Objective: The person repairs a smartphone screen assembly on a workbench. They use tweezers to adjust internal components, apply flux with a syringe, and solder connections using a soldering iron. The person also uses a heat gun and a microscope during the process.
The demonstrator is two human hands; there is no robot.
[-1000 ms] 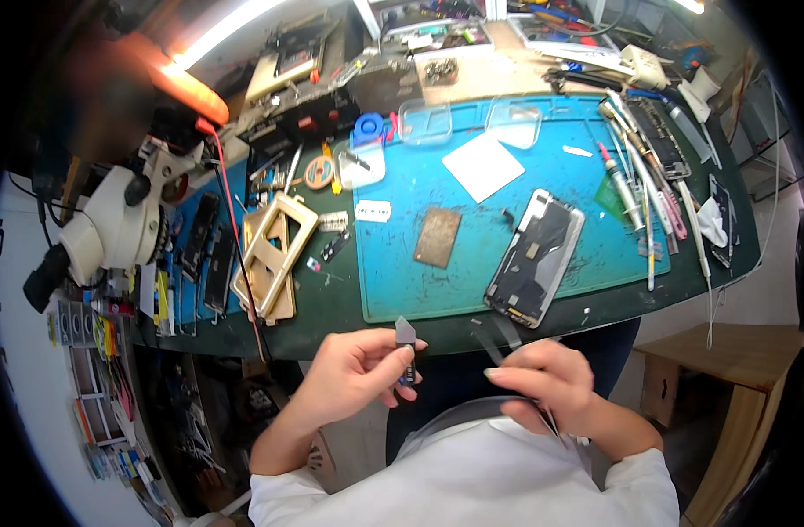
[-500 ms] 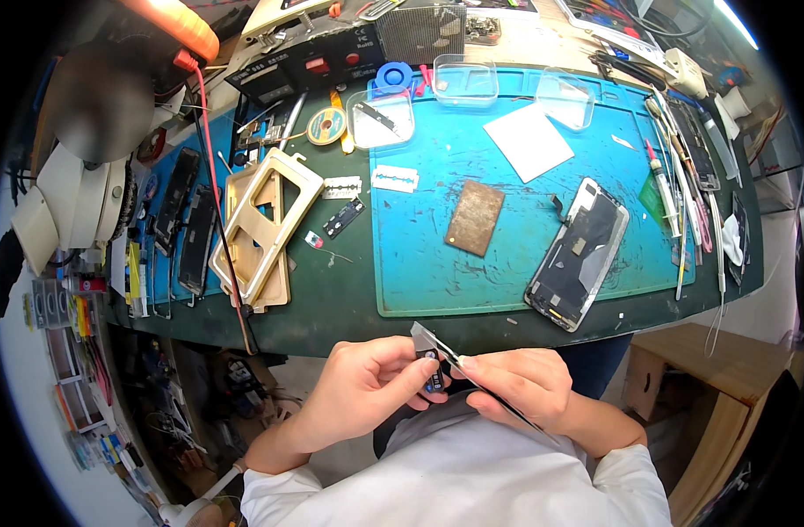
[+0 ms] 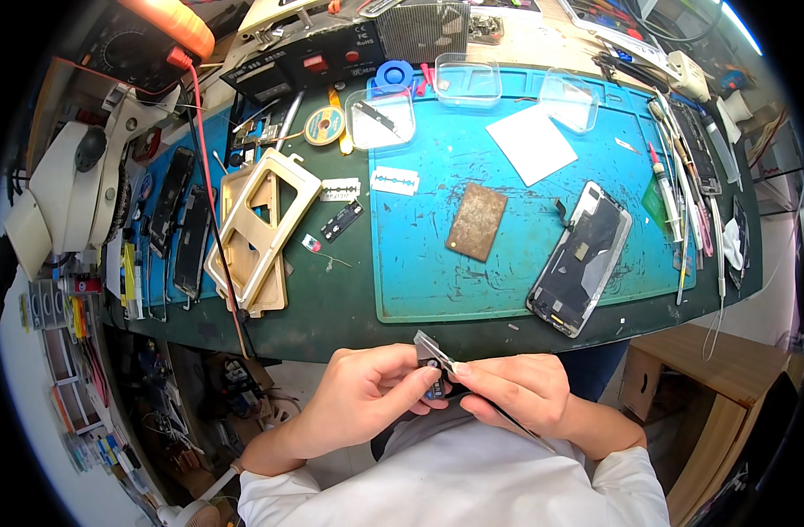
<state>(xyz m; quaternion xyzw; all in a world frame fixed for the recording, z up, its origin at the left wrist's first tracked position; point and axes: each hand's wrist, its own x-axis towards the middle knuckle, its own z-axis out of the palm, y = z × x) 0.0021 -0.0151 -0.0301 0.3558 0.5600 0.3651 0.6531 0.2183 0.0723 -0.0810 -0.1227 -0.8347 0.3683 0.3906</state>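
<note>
My left hand [image 3: 367, 384] is closed in a pinch around a small black phone part [image 3: 434, 385] with pale markings, held in front of my shirt just off the bench's near edge. In my right hand [image 3: 521, 386] are slim tweezers [image 3: 497, 405], silver toward the tip and dark along the shaft. Their tip end lies against or over the upper end of the black part; exact contact cannot be made out. Beyond my hands, a phone screen assembly [image 3: 581, 259] lies back side up at the right of the blue mat [image 3: 420, 290]. A brown metal plate [image 3: 477, 221] rests mid-mat.
A white square pad [image 3: 531, 145] and clear plastic boxes [image 3: 466, 81] sit farther back. Left of the mat are razor blades [image 3: 394, 180], a solder wick spool [image 3: 324, 126] and a beige frame-shaped holder [image 3: 263, 228]. A red lead [image 3: 205, 149] hangs across the left side. Tools and a syringe [image 3: 666, 200] line the right.
The tweezers' silver end has shifted slightly against the black part. A blurred dark round shape at the far left is gone, uncovering a multimeter dial. The view has shifted slightly.
</note>
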